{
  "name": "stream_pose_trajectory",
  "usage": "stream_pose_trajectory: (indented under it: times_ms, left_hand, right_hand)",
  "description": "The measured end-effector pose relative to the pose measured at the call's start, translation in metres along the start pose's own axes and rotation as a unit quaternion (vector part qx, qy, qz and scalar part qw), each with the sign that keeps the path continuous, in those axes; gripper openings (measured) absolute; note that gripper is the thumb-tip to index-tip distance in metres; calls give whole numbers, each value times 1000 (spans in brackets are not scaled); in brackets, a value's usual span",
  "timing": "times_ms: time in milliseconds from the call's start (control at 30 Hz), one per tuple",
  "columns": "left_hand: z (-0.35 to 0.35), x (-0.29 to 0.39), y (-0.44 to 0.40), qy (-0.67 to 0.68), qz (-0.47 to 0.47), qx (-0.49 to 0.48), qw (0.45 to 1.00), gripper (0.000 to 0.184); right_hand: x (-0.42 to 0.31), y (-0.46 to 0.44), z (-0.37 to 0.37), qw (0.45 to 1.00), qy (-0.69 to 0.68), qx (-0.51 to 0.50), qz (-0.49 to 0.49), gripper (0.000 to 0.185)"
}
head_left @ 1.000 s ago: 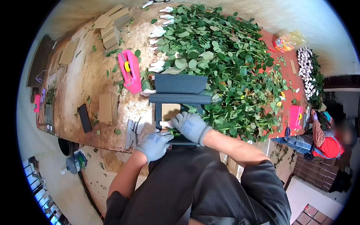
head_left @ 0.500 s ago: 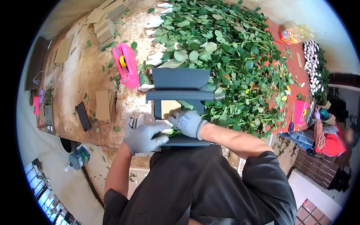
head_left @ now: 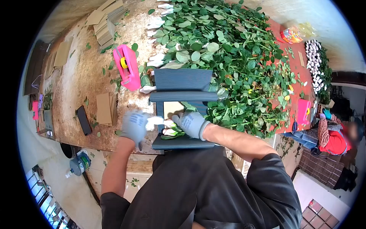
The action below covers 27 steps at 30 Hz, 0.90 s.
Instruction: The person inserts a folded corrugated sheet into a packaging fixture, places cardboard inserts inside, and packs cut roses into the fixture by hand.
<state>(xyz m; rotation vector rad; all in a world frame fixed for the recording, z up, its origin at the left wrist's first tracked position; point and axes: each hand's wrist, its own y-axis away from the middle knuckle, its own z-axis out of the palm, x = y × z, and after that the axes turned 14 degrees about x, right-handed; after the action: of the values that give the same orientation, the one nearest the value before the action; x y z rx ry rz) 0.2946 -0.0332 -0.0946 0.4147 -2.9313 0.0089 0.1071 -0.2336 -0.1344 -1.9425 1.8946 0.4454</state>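
My right hand (head_left: 191,125), in a grey glove, is closed over rose stems and leaves in a dark ribbed stand (head_left: 183,142). Its fingertips lie beside a piece of cardboard (head_left: 172,108) in the stand. Pale pink rosebuds (head_left: 168,132) poke out left of that hand. My left hand (head_left: 135,125), gloved too, is smeared by motion just left of the stand. A blurred white thing (head_left: 154,121) spans from it toward the buds; whether the fingers grip it is unclear. One white-wrapped bud (head_left: 148,89) lies at the stand's back left.
Leafy rose stems (head_left: 228,57) with white-wrapped heads cover the table's right side. On the left are a pink tape dispenser (head_left: 127,66), cardboard pieces (head_left: 105,108) and a phone (head_left: 84,120). Another person (head_left: 335,139) in red sits at far right.
My left hand has moved left, away from the buds, uncovering them and the blurred white thing. My right hand stays in nearly the same place.
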Motion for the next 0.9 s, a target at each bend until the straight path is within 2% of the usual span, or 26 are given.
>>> stream_pose_trajectory:
  times_ms: [67, 100, 167, 233, 300, 367, 433, 500, 567, 633, 700, 767, 800, 867, 900]
  left_hand:
    - [-24, -15, 4, -75, -125, -136, 980, 35]
    - [-33, -12, 6, -74, -127, -135, 980, 35]
    - [-53, 1, 13, 69, -89, -65, 992, 40]
    - [-77, 38, 6, 221, -23, -79, 972, 55]
    - [-63, 61, 13, 272, 28, -102, 956, 63]
    - [-54, 73, 10, 226, 70, -91, 967, 61]
    - [-54, 81, -1, 199, -9, -196, 960, 63]
    - [-50, 80, -2, 211, 8, -197, 958, 62]
    - [-47, 83, 2, 181, 7, -184, 966, 60]
    - [-44, 82, 4, 178, 28, -168, 969, 57]
    - [-42, 82, 4, 174, 24, -165, 971, 57]
    - [-44, 83, 3, 158, 37, -162, 973, 56]
    - [-42, 82, 3, 170, 30, -163, 971, 56]
    - [-41, 81, 3, 185, 25, -166, 968, 55]
    - [-41, 82, 2, 181, 31, -163, 969, 55]
  right_hand:
    - [-4, 1, -5, 1000, 8, 14, -14, 41]
    - [-10, -2, -15, 999, 21, -26, -12, 40]
    - [-16, -6, -21, 997, 34, -66, -13, 38]
    - [-18, -10, -22, 994, 62, -81, -37, 35]
    - [-19, -12, -22, 994, 54, -91, -31, 32]
    - [-19, -12, -22, 994, 48, -100, -17, 29]
    - [-18, -11, -24, 996, 9, -88, -5, 27]
    - [-17, -5, -25, 997, 11, -74, 2, 27]
    - [-18, 7, -46, 998, 3, -33, 52, 25]
    - [-12, 21, -70, 992, 53, 33, 113, 16]
    - [10, 46, -71, 968, 167, 102, 154, 19]
    - [30, 71, -68, 946, 263, 90, 166, 22]
    - [28, 75, -75, 943, 269, 97, 171, 22]
    - [19, 83, -86, 942, 260, -63, 202, 26]
    - [14, 83, -90, 938, 256, -104, 209, 29]
